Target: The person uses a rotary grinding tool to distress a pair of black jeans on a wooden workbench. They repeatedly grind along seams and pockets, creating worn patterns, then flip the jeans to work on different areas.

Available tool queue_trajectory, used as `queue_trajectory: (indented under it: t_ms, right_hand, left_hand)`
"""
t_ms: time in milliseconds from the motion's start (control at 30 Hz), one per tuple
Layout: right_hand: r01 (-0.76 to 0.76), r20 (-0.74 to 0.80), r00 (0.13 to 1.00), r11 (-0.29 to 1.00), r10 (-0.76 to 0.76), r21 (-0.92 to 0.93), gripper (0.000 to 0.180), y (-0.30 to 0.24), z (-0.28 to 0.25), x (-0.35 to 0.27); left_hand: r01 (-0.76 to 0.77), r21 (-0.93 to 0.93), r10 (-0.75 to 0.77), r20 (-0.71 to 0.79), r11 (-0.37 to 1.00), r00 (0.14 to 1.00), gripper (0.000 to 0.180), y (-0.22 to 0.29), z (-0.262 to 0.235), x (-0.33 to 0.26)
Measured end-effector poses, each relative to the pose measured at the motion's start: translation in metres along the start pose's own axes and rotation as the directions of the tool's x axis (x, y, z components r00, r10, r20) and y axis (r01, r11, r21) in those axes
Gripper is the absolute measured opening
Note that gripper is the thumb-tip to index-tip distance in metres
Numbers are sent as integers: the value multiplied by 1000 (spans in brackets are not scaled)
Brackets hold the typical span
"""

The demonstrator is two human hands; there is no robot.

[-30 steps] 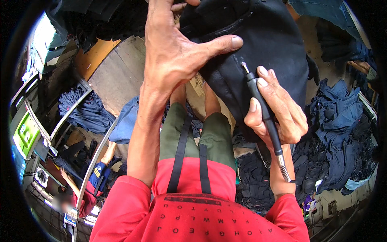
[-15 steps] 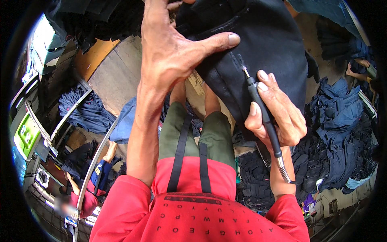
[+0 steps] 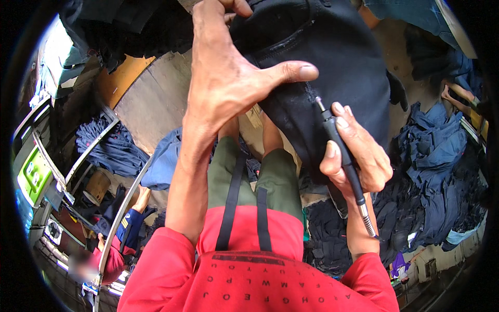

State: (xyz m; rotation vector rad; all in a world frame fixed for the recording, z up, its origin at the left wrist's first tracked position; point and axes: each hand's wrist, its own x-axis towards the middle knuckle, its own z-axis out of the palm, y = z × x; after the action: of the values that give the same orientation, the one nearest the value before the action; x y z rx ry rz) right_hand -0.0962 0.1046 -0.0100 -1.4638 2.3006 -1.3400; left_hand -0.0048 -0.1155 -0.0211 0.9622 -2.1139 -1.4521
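Observation:
Black trousers (image 3: pixel 353 57) are held up in front of me, with a whitish, scuffed patch below a curved pocket seam. My left hand (image 3: pixel 228 78) holds them, its thumb stretched across the cloth and its fingers bent at the upper left edge. In my right hand (image 3: pixel 361 151) is a black pen-shaped rotary grinder (image 3: pixel 339 140), gripped between thumb and fingers. Its small pinkish tip touches or nearly touches the scuffed patch, just below my left thumb. A springy metal sleeve forms the grinder's rear end, near my wrist.
Heaps of dark blue and black garments (image 3: pixel 431 145) lie to the right. More folded denim (image 3: pixel 109 140) is at the left, beside a curved metal rail (image 3: pixel 125 205). A person in red (image 3: pixel 112 262) is at the lower left. Another person's limbs (image 3: pixel 460 93) show at the far right.
The trousers and my left hand have shifted slightly toward me, showing more of the pocket seam. The grinder's tip has moved a little down over the scuffed patch.

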Motion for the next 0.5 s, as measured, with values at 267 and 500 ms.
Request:
queue_trajectory:
  t_ms: [267,500]
  right_hand:
    - [41,25,999,997,-39,-58,28,8,7,12]
    - [16,38,999,998,-14,-68,30,8,4,8]
  left_hand:
    - [-92,159,101,-48,983,994,97,-6,2,8]
    - [-55,147,60,-32,988,998,96,-2,4,1]
